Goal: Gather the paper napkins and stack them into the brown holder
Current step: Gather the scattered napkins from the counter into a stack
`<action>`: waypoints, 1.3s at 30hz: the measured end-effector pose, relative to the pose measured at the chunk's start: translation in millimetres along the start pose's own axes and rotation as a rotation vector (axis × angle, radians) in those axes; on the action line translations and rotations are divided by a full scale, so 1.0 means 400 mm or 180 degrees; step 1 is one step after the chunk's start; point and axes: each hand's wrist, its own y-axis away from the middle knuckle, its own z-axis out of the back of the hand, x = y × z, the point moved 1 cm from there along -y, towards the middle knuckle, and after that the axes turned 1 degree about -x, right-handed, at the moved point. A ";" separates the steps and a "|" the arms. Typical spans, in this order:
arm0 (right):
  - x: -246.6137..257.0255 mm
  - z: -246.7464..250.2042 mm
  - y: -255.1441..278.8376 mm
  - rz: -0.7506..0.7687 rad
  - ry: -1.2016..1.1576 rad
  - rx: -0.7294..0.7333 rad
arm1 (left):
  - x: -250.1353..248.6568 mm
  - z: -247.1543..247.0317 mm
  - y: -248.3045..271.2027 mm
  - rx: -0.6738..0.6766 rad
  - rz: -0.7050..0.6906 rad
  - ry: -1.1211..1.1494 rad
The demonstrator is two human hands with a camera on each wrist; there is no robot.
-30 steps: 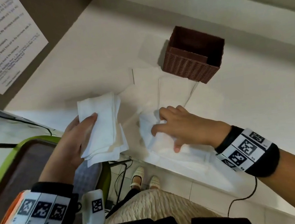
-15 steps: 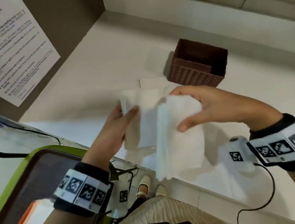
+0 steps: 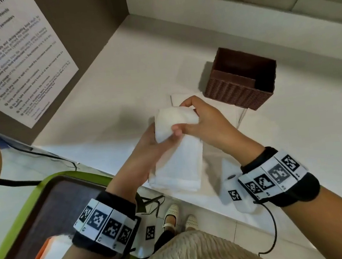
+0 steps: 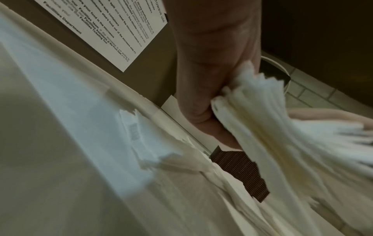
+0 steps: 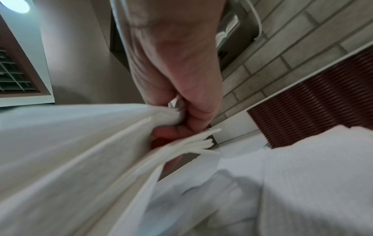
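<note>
Napkins: one stack, gripped by left hand and right hand; one holder.

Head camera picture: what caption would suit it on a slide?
Both hands, left and right, square up a napkin stack beside the empty brown holder.

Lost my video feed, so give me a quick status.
Left hand and right hand both grip the napkin stack. Brown holder empty. More napkins lie before it.

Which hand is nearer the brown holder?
Right. The right hand grips the napkin stack just in front of the brown holder; the left hand holds it farther back.
</note>
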 end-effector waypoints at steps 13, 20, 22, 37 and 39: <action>-0.086 -0.124 -0.061 -0.1106 0.2066 -0.0351 | 0.053 0.310 0.043 -0.1465 0.0255 0.0442; -0.053 -0.118 -0.051 -0.0885 0.0915 -0.0001 | 0.068 0.274 0.039 -0.1218 0.0350 0.0494; -0.032 -0.068 -0.012 -0.0845 0.0270 0.0108 | 0.066 0.266 0.040 -0.1127 0.0329 0.0512; -0.253 0.372 0.020 -0.1769 0.1724 0.0409 | 0.041 0.158 0.032 -0.0846 0.0339 0.0500; -0.269 0.360 0.004 -0.1754 0.1900 0.0449 | 0.041 0.156 0.041 -0.0870 0.0320 0.0515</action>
